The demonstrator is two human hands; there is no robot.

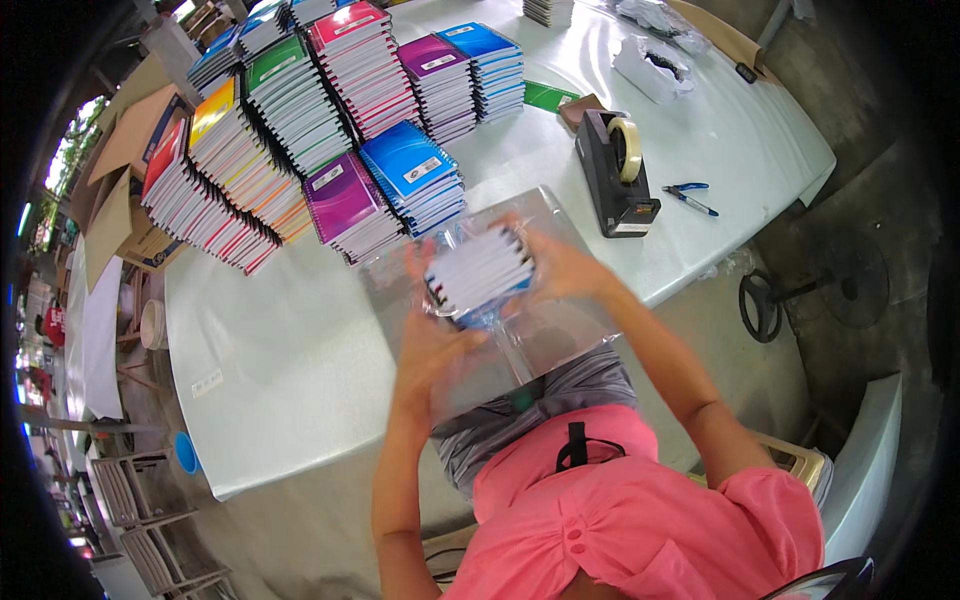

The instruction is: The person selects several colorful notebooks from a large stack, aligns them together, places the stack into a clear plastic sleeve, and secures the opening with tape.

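Between my two hands is a small stack of spiral notebooks (pixel 481 270), its white page edges facing up and some blue cover showing low down. Shiny clear plastic lies around the stack. My left hand (pixel 432 340) grips its left side, the fingers partly smeared by motion. On the right side, my right hand (pixel 560 266) is closed around the stack, also a little blurred. Below them, a sheet of clear plastic (pixel 572 335), perhaps a pile of bags, lies on the table's near edge.
Tall stacks of coloured notebooks (pixel 280 100) stand at the back left, with a purple-covered stack (pixel 345 200) close to my hands. Right of these are a black tape dispenser (pixel 612 180) and a pen (pixel 697 205). Cardboard boxes (pixel 125 190) sit beyond the left side.
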